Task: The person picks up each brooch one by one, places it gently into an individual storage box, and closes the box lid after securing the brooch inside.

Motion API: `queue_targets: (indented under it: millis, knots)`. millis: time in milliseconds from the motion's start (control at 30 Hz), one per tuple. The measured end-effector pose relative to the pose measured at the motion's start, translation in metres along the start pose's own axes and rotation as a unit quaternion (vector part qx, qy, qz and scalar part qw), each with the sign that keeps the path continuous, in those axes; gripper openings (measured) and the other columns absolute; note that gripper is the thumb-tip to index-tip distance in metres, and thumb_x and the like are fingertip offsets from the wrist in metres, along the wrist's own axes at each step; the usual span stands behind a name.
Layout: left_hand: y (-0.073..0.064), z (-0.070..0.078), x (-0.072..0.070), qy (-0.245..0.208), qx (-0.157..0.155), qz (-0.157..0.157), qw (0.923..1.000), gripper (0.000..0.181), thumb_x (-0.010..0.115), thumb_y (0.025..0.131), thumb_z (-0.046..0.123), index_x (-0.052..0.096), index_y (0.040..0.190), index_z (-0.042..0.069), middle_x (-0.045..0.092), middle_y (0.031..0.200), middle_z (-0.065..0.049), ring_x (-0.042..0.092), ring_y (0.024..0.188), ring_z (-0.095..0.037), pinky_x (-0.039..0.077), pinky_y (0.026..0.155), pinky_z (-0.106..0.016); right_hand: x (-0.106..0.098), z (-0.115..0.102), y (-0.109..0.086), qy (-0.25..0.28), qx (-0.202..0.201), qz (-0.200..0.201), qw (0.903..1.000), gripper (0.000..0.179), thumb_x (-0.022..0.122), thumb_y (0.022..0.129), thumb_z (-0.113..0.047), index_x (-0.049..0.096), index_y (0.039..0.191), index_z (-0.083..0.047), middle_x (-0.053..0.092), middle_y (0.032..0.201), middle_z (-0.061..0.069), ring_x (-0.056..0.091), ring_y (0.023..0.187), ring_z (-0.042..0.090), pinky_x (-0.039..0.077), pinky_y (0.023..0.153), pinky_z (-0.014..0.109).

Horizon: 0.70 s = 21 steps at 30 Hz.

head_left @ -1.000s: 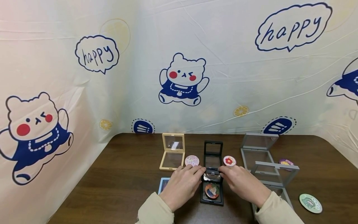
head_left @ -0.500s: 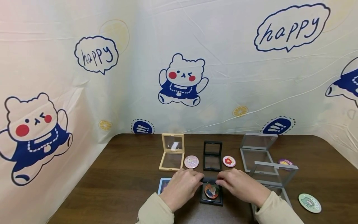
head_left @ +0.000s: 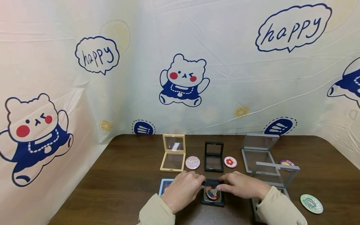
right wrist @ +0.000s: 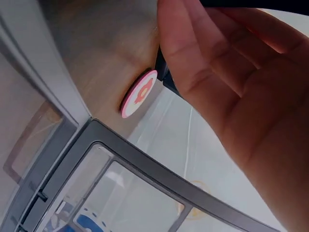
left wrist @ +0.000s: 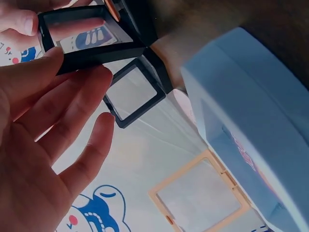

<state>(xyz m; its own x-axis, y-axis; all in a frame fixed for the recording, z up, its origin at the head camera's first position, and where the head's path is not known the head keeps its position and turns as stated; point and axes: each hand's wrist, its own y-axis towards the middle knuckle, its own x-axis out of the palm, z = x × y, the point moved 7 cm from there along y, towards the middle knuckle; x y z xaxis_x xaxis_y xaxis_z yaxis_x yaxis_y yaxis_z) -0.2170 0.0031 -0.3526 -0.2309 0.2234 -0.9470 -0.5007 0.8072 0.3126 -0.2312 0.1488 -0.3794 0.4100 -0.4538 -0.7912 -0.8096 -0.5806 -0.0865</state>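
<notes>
Your left hand (head_left: 184, 189) is pinching one side of the black lid (head_left: 212, 183), your right hand (head_left: 242, 185) gripping the other. The lid is leaning lower than a second ago, so closure looks only partly done. The round badge (head_left: 211, 195) is lying in the black base (head_left: 213, 203) below; a flower badge (head_left: 230, 162) is resting beyond.

The left hand (head_left: 183, 191) and right hand (head_left: 244, 185) occupy both sides of the near black case (head_left: 212, 203); its front approach is unobstructed. Rear: the far black case (head_left: 214, 156), standing unfolded, obstructs. Left: the blue case (head_left: 163, 186) sits beside the left hand; bare tabletop (head_left: 112, 184) lies beyond. Right: a raised grey lid (head_left: 277, 165) limits clearance.
</notes>
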Motion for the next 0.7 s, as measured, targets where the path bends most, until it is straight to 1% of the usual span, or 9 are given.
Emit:
queue_targets:
  millis: [67, 167, 333, 400, 467, 567, 633, 700]
  knots:
    - [-0.001, -0.001, 0.002, -0.016, 0.0, -0.016, 0.9997, 0.006, 0.076, 0.093, 0.017, 0.072, 0.096, 0.013, 0.074, 0.089, 0.006, 0.066, 0.076, -0.007, 0.051, 0.063, -0.025, -0.001, 0.001, 0.001, -0.003, 0.001, -0.004, 1.0, 0.048, 0.065, 0.1, -0.033, 0.067, 0.116, 0.012, 0.07, 0.11, 0.016, 0.064, 0.094, 0.017, 0.054, 0.08, 0.041]
    - [-0.002, -0.001, 0.006, -0.041, -0.003, -0.043, 0.9982, 0.007, 0.073, 0.095, 0.019, 0.071, 0.097, 0.013, 0.074, 0.09, 0.005, 0.066, 0.075, -0.008, 0.051, 0.062, -0.025, -0.002, 0.002, 0.002, 0.0, 0.001, -0.007, 1.0, 0.049, 0.071, 0.096, -0.033, 0.067, 0.116, 0.012, 0.069, 0.112, 0.016, 0.063, 0.095, 0.018, 0.053, 0.082, 0.04]
    - [-0.005, -0.001, 0.013, -0.049, -0.011, -0.083, 0.9953, 0.014, 0.068, 0.099, 0.023, 0.07, 0.107, 0.011, 0.072, 0.103, 0.004, 0.064, 0.084, -0.01, 0.051, 0.068, -0.026, -0.001, 0.005, 0.004, 0.006, 0.008, -0.011, 0.9999, 0.054, 0.077, 0.091, -0.033, 0.067, 0.118, 0.013, 0.067, 0.117, 0.019, 0.063, 0.103, 0.025, 0.052, 0.088, 0.046]
    - [-0.007, -0.001, 0.017, -0.051, -0.02, -0.107, 0.9927, 0.02, 0.066, 0.1, 0.025, 0.069, 0.114, 0.011, 0.071, 0.111, 0.003, 0.064, 0.092, -0.011, 0.053, 0.073, -0.029, -0.001, 0.005, 0.004, 0.008, 0.01, -0.01, 0.9999, 0.055, 0.079, 0.089, -0.033, 0.067, 0.118, 0.013, 0.067, 0.119, 0.02, 0.063, 0.106, 0.028, 0.051, 0.091, 0.048]
    - [-0.008, -0.002, 0.022, -0.058, -0.036, -0.138, 0.988, 0.031, 0.063, 0.102, 0.029, 0.067, 0.124, 0.009, 0.068, 0.123, 0.001, 0.064, 0.104, -0.014, 0.053, 0.083, -0.033, 0.0, 0.005, 0.004, -0.005, 0.003, -0.006, 1.0, 0.057, 0.08, 0.088, -0.034, 0.067, 0.118, 0.012, 0.066, 0.119, 0.019, 0.062, 0.108, 0.031, 0.051, 0.092, 0.048]
    - [-0.01, -0.004, 0.028, -0.061, -0.057, -0.176, 0.9809, 0.044, 0.058, 0.104, 0.036, 0.062, 0.138, 0.008, 0.06, 0.139, -0.002, 0.058, 0.121, -0.017, 0.05, 0.096, -0.039, 0.002, 0.005, 0.003, -0.021, 0.001, 0.002, 0.9998, 0.06, 0.082, 0.084, -0.037, 0.068, 0.119, 0.01, 0.066, 0.12, 0.017, 0.061, 0.112, 0.034, 0.05, 0.094, 0.048]
    - [-0.011, -0.004, 0.03, -0.06, -0.065, -0.19, 0.9778, 0.05, 0.055, 0.105, 0.04, 0.058, 0.143, 0.009, 0.055, 0.146, -0.003, 0.053, 0.129, -0.018, 0.046, 0.102, -0.041, 0.003, 0.005, 0.003, -0.035, 0.0, 0.008, 0.9994, 0.063, 0.084, 0.082, -0.039, 0.068, 0.119, 0.009, 0.065, 0.121, 0.016, 0.06, 0.114, 0.035, 0.049, 0.095, 0.049]
    - [-0.012, -0.004, 0.032, -0.056, -0.066, -0.196, 0.9768, 0.053, 0.054, 0.105, 0.043, 0.057, 0.144, 0.009, 0.053, 0.148, -0.003, 0.052, 0.131, -0.019, 0.045, 0.103, -0.041, 0.004, 0.006, 0.003, -0.037, 0.006, 0.011, 0.9992, 0.064, 0.085, 0.08, -0.04, 0.068, 0.12, 0.008, 0.065, 0.122, 0.015, 0.059, 0.114, 0.035, 0.048, 0.096, 0.05]
